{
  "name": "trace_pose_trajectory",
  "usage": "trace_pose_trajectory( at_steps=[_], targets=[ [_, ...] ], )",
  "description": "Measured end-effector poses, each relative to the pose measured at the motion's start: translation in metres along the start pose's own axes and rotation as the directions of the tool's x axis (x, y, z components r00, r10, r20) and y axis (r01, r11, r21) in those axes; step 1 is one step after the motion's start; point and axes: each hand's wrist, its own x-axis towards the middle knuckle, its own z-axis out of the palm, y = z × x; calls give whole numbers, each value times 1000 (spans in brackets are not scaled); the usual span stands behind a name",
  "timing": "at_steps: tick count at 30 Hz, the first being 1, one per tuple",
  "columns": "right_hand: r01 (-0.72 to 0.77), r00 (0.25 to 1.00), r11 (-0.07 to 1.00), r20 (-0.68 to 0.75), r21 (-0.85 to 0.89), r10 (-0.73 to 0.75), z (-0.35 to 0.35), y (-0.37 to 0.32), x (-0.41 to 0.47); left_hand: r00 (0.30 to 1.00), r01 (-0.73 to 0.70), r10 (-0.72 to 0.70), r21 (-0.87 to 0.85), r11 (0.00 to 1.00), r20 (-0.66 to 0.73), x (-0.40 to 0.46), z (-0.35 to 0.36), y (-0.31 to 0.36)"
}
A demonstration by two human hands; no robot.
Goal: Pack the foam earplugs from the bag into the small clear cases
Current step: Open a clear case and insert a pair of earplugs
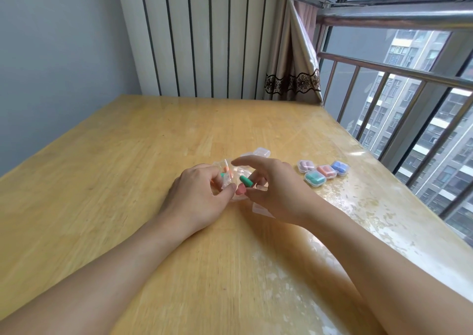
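Four small clear cases are set in a cluster on the desk [128,181], right of the hands: one filled with purple earplugs [306,166], one with green [315,178], one with coral [326,171] and one with blue [340,167]. A fifth clear case [261,152] is seen beyond the hands; its contents cannot be made out. No writing can be read on any of them.

The clear plastic bag [226,178] is pinched shut between the fingers of the left hand [202,194], just above the desk; green and orange earplugs are seen through it. A green earplug [246,181], a short rounded cylinder, is seen between the half-open fingers of the right hand [276,188], with a pink earplug [240,189] just below it. Whether either is gripped cannot be told.
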Motion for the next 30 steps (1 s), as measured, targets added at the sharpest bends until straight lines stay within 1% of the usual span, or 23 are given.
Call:
trace_pose_trajectory(
  at_steps=[4, 7, 10, 12, 14, 16, 18, 20, 21, 23, 25, 26, 28, 30],
  targets=[
    [-35, 999, 999, 24, -7, 35, 2, 0, 1, 1000, 16, -16, 6, 1000, 1, -1, 0, 3],
    [-43, 999, 999, -28, -23, 42, 7, 0, 2, 1000, 21, -21, 23, 1000, 4, -2, 0, 4],
    [-64, 994, 998, -91, 29, 66, 9, 0, 2, 1000, 12, -12, 34, 999, -7, -3, -1, 6],
    [-66, 991, 997, -113, 30, 69, 10, 1, 3, 1000, 12, -12, 39, 999, -3, -3, -1, 6],
    [-34, 993, 999, -115, -11, 33, 11, 3, 3, 1000, 15, -15, 16, 1000, 15, -2, -1, 5],
    [21, 994, 999, -105, -34, -25, 11, 4, 3, 998, 32, -30, -46, 998, 46, -1, -1, 4],
    [75, 988, 995, -131, -59, -82, 7, 5, 2, 996, 48, -40, -105, 993, 74, -1, -1, 1],
    [97, 984, 991, -139, -94, -109, 3, 5, 3, 996, 38, -26, -148, 988, 83, 1, -5, 0],
    [99, 987, 988, -119, -115, -112, 2, 5, 2, 997, 20, -7, -150, 988, 83, 2, -8, -1],
    [100, 990, 988, -83, -119, -110, 3, 6, 0, 993, -38, 43, -55, 998, 111, 2, -19, -3],
    [93, 990, 995, -100, -28, -96, 2, 7, -2, 976, -80, 61, 82, 993, 208, 1, -30, -5],
    [88, 989, 995, -121, 37, -83, 0, 7, -3, 963, -91, 61, 107, 990, 262, -1, -34, -6],
    [78, 987, 981, -152, 177, -51, -8, 7, -4, 945, -104, 78, 67, 992, 317, -3, -37, -9],
    [86, 985, 946, -170, 313, -33, -17, 7, -5, 948, -91, 103, -55, 994, 301, -2, -37, -11]
  ],
)
